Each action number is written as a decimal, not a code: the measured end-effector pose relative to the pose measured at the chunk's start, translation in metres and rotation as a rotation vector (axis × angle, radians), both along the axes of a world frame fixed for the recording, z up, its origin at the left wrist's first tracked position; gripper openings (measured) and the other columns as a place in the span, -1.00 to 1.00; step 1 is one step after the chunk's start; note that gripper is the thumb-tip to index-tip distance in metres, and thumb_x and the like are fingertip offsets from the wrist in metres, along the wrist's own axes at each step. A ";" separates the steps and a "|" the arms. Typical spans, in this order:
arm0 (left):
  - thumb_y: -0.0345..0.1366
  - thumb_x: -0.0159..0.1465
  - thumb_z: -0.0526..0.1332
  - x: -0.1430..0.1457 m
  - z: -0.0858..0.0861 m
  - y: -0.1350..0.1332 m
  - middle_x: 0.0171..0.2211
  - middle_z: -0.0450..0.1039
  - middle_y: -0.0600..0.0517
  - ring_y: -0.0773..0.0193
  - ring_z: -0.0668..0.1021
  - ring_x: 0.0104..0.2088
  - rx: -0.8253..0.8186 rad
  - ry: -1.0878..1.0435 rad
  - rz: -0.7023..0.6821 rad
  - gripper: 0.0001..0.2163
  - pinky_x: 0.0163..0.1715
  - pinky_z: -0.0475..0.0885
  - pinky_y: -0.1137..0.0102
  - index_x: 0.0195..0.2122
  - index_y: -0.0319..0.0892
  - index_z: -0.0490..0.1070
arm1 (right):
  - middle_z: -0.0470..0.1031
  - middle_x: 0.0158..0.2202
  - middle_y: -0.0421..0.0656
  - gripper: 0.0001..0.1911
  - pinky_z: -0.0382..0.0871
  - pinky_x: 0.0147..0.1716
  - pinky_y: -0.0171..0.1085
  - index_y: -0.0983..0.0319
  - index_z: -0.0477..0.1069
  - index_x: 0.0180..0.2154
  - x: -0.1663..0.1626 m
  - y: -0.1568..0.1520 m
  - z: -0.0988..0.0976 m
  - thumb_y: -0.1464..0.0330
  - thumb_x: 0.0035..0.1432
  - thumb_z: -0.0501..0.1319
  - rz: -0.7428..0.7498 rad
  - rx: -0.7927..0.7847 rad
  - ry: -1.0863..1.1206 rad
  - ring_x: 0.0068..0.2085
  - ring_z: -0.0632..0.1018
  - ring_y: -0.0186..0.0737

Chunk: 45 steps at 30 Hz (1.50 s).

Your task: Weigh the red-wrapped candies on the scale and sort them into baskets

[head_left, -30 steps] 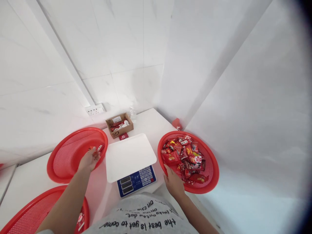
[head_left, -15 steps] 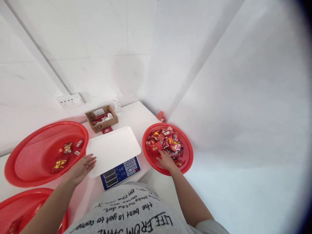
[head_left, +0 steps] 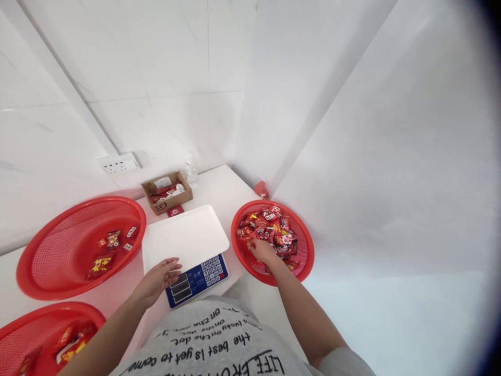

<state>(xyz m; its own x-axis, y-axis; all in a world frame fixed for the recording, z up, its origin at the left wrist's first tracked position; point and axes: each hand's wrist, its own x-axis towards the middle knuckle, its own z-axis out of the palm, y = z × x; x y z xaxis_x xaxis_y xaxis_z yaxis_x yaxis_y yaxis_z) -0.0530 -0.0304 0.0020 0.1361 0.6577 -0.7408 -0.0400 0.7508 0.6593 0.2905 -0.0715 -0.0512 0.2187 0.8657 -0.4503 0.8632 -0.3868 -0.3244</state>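
Observation:
My left hand [head_left: 161,279] hovers over the near left edge of a white weighing tray [head_left: 188,235], its fingers loosely bent and holding nothing. The tray sits on a scale with a blue keypad panel [head_left: 198,280]; no goods lie on it. My right hand [head_left: 263,251] reaches into the right red basket [head_left: 304,263], where several red wrapped snack packets [head_left: 272,230] are heaped. Its fingers are closed at a red packet [head_left: 244,243] on the left side of the heap; the fingertips are partly hidden.
A large red basket [head_left: 58,250] with a few packets stands on the left, and another red basket [head_left: 23,326] is nearer me. Behind the tray are a small cardboard box [head_left: 172,201] and a clear plastic bottle [head_left: 191,175]. Walls border the white table [head_left: 219,185].
My left hand has moved right, from beside the left basket to the tray's near edge. My right hand has shifted slightly left within the basket, and its fingers have closed at a packet.

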 end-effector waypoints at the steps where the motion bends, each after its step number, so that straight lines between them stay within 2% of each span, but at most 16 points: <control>1: -0.39 0.13 0.25 0.002 -0.001 -0.002 -0.35 0.49 0.00 0.36 0.55 -0.42 -0.005 0.000 -0.015 -0.86 -0.38 0.44 0.46 -0.27 -0.19 0.37 | 0.42 0.01 0.03 -0.58 0.24 -0.05 -0.19 0.26 0.27 0.06 -0.003 0.008 0.002 0.26 0.21 -0.01 0.003 0.040 -0.012 0.00 0.44 -0.08; 5: -0.35 0.10 0.28 0.011 0.000 -0.008 -0.35 0.49 0.01 0.36 0.54 -0.42 0.003 -0.010 -0.092 -0.81 -0.37 0.43 0.46 -0.25 -0.18 0.37 | 0.21 0.20 -0.04 -0.57 0.09 0.09 -0.25 0.22 0.19 0.12 -0.020 0.036 0.001 0.32 0.22 -0.01 0.059 0.144 -0.040 0.18 0.24 -0.17; 8: -0.30 0.07 0.29 0.012 0.001 -0.011 -0.34 0.49 0.02 0.36 0.54 -0.41 0.027 0.002 -0.138 -0.76 -0.36 0.43 0.45 -0.23 -0.17 0.36 | 0.19 0.20 -0.01 -0.57 0.07 0.10 -0.12 0.21 0.20 0.12 -0.026 0.039 -0.002 0.34 0.21 0.00 0.061 0.126 -0.083 0.19 0.23 -0.08; 13: -0.27 0.05 0.31 0.000 -0.005 -0.011 -0.32 0.48 0.01 0.37 0.52 -0.40 0.044 0.011 -0.133 -0.71 -0.34 0.41 0.45 -0.21 -0.18 0.35 | 0.47 -0.07 0.04 -0.64 0.07 0.04 0.00 0.24 0.34 -0.03 -0.016 0.018 0.007 0.24 0.20 0.01 0.060 0.054 -0.134 0.00 0.43 0.01; 17: -0.29 0.04 0.30 -0.004 -0.008 -0.011 -0.32 0.48 0.01 0.37 0.52 -0.41 0.025 0.004 -0.115 -0.71 -0.33 0.41 0.44 -0.21 -0.18 0.34 | 0.54 -0.26 0.02 -0.50 0.26 -0.15 -0.18 0.27 0.45 -0.24 -0.001 0.004 0.015 0.05 0.21 -0.08 0.124 -0.099 -0.009 -0.22 0.53 -0.07; 19: -0.28 0.04 0.30 -0.002 -0.007 -0.011 -0.33 0.48 0.01 0.37 0.52 -0.40 0.025 -0.006 -0.118 -0.71 -0.33 0.40 0.44 -0.21 -0.18 0.34 | 0.55 -0.32 0.00 -0.45 0.29 -0.21 -0.23 0.28 0.47 -0.27 0.003 0.002 0.013 0.04 0.22 -0.12 0.128 -0.122 0.031 -0.27 0.54 -0.11; 20: -0.27 0.04 0.31 0.000 -0.006 -0.011 -0.33 0.48 0.01 0.37 0.52 -0.40 0.029 -0.011 -0.123 -0.71 -0.33 0.40 0.45 -0.21 -0.18 0.34 | 0.55 -0.28 0.00 -0.48 0.29 -0.19 -0.23 0.28 0.46 -0.23 0.003 0.003 0.010 0.07 0.23 -0.11 0.117 -0.102 0.024 -0.24 0.53 -0.11; 22: -0.24 0.02 0.32 0.004 -0.003 -0.011 -0.33 0.48 0.01 0.36 0.52 -0.39 0.039 -0.012 -0.137 -0.69 -0.33 0.40 0.44 -0.22 -0.18 0.35 | 0.48 -0.09 0.02 -0.56 0.26 -0.10 -0.23 0.28 0.37 -0.04 0.001 0.009 0.000 0.17 0.23 -0.06 0.093 -0.011 -0.001 -0.07 0.48 -0.10; 24: -0.20 -0.01 0.33 0.008 -0.001 -0.011 -0.32 0.48 0.01 0.35 0.52 -0.38 0.050 -0.007 -0.155 -0.66 -0.32 0.40 0.44 -0.22 -0.18 0.35 | 0.28 0.14 0.04 -0.53 0.17 0.04 -0.23 0.27 0.20 0.13 -0.005 0.019 -0.011 0.30 0.20 -0.01 0.097 0.097 -0.009 0.12 0.33 -0.12; 26: -0.17 -0.02 0.34 0.010 0.000 -0.012 -0.32 0.47 0.01 0.35 0.51 -0.38 0.057 0.001 -0.167 -0.63 -0.32 0.40 0.43 -0.21 -0.18 0.35 | 0.03 0.27 0.03 -0.43 0.05 0.14 -0.21 0.25 0.07 0.21 -0.010 0.028 -0.023 0.41 0.15 0.03 0.111 0.150 -0.002 0.25 0.13 -0.13; 28: -0.16 -0.02 0.34 0.010 0.000 -0.014 -0.32 0.47 0.01 0.35 0.51 -0.38 0.060 0.001 -0.172 -0.61 -0.33 0.40 0.44 -0.20 -0.19 0.35 | -0.14 0.32 0.01 -0.34 0.00 0.17 -0.10 0.19 -0.02 0.25 -0.015 0.034 -0.033 0.43 0.11 0.06 0.107 0.097 -0.005 0.29 -0.01 -0.06; 32: -0.16 -0.01 0.33 0.005 0.000 -0.017 -0.32 0.47 0.00 0.36 0.50 -0.38 0.060 -0.011 -0.156 -0.61 -0.32 0.39 0.44 -0.19 -0.21 0.34 | -0.29 0.35 -0.08 -0.29 -0.01 0.13 0.12 0.05 -0.13 0.27 -0.017 0.032 -0.045 0.34 0.12 0.06 0.100 -0.007 -0.020 0.31 -0.13 0.05; 35: -0.17 -0.01 0.34 0.003 -0.002 -0.018 -0.34 0.47 0.00 0.37 0.50 -0.39 0.046 -0.001 -0.133 -0.62 -0.33 0.38 0.45 -0.20 -0.21 0.34 | -0.32 0.35 -0.13 -0.34 -0.05 0.15 0.12 0.02 -0.09 0.26 -0.011 0.020 -0.048 0.32 0.14 0.04 0.175 -0.034 0.023 0.31 -0.15 0.02; 38: -0.17 -0.01 0.34 0.005 -0.002 -0.017 -0.35 0.47 0.01 0.37 0.50 -0.40 0.038 0.004 -0.129 -0.63 -0.34 0.38 0.45 -0.21 -0.21 0.34 | -0.27 0.35 -0.14 -0.37 -0.08 0.17 0.06 0.01 -0.03 0.25 -0.004 0.007 -0.047 0.33 0.15 0.03 0.247 -0.081 0.069 0.31 -0.10 -0.01; 41: -0.17 -0.02 0.34 0.010 -0.002 -0.017 -0.34 0.47 0.01 0.36 0.50 -0.39 0.041 -0.003 -0.142 -0.62 -0.33 0.38 0.44 -0.21 -0.20 0.34 | -0.22 0.35 -0.15 -0.37 -0.05 0.15 0.10 0.00 -0.01 0.24 -0.001 -0.001 -0.043 0.36 0.13 0.04 0.287 -0.119 0.065 0.31 -0.08 0.01; 45: -0.18 -0.03 0.35 0.016 0.000 -0.019 -0.35 0.46 0.02 0.37 0.49 -0.40 0.049 -0.010 -0.165 -0.62 -0.35 0.37 0.45 -0.22 -0.20 0.34 | -0.11 0.33 -0.15 -0.44 0.04 0.09 0.12 -0.03 0.07 0.21 -0.006 -0.005 -0.038 0.40 0.18 -0.04 0.266 -0.047 -0.002 0.29 -0.02 0.04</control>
